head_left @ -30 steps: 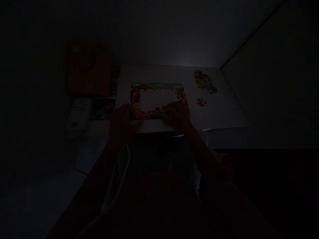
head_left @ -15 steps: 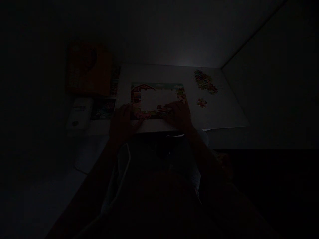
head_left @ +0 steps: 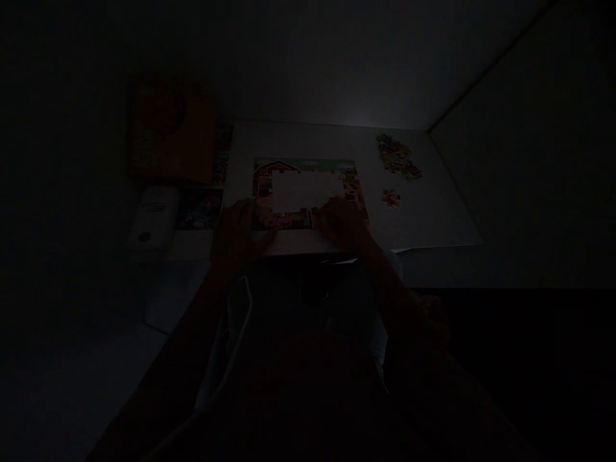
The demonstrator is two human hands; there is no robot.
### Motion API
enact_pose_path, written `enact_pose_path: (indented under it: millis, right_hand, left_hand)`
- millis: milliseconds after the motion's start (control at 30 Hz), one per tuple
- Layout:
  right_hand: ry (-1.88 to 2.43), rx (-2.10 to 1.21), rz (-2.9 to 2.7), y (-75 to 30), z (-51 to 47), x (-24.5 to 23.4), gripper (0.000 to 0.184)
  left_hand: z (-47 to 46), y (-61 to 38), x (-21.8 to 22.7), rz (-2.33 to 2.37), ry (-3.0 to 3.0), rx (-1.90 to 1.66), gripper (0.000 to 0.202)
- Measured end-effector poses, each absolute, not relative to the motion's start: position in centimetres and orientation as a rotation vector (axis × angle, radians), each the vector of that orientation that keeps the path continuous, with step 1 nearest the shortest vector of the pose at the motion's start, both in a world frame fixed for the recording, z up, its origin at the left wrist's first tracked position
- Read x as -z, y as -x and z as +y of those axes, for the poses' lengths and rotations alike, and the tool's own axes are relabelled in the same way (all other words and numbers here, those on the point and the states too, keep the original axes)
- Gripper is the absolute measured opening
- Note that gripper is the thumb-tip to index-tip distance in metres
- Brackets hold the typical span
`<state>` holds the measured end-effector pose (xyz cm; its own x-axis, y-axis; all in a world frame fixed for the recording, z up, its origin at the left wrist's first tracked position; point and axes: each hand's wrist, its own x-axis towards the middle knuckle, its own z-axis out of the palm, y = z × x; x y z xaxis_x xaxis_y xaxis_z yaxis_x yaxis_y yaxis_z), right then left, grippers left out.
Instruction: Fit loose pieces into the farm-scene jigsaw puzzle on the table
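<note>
The scene is very dark. A partly built jigsaw puzzle (head_left: 308, 170) lies on a white board (head_left: 428, 218); its coloured border is joined and its middle is bare. My left hand (head_left: 235, 234) rests at the puzzle's lower left corner, fingers lying flat on the edge. My right hand (head_left: 344, 224) lies over the puzzle's lower right edge, fingers bent down onto the pieces. Whether it holds a piece is hidden by the dark.
A heap of loose puzzle pieces (head_left: 398, 156) lies at the board's far right, with a smaller cluster (head_left: 390, 197) nearer. An orange box (head_left: 171, 131) stands at the left, a white device (head_left: 153, 217) and a picture card (head_left: 199, 208) in front of it.
My right hand has shifted slightly down along the lower right edge of the puzzle. My left hand has stayed at the lower left corner.
</note>
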<state>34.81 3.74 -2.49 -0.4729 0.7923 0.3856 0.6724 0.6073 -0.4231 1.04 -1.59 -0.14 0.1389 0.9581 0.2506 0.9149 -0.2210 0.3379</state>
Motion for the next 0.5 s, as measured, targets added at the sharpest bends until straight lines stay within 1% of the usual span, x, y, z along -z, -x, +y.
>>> enact_pose_path:
  millis: [67,133,267,500]
  right_hand:
    - [1.104,-0.310,-2.331,-34.8,3.8,2.4,0.022]
    - [1.056,-0.336,-2.374,-34.8,3.8,2.2,0.025]
    - [1.031,-0.333,-2.467,-34.8,3.3,1.8,0.035]
    - [1.188,-0.239,-2.578,-32.3,3.1,0.8,0.051]
  left_hand:
    - [-1.6,-1.1,0.0,1.882,-2.284,-0.640,0.084]
    - [-1.6,-1.1,-0.1,1.878,-2.278,-0.634,0.084]
    - [-1.6,-1.1,-0.1,1.889,-2.292,-0.622,0.083]
    - [-1.6,-1.1,0.1,1.904,-2.322,-0.639,0.081]
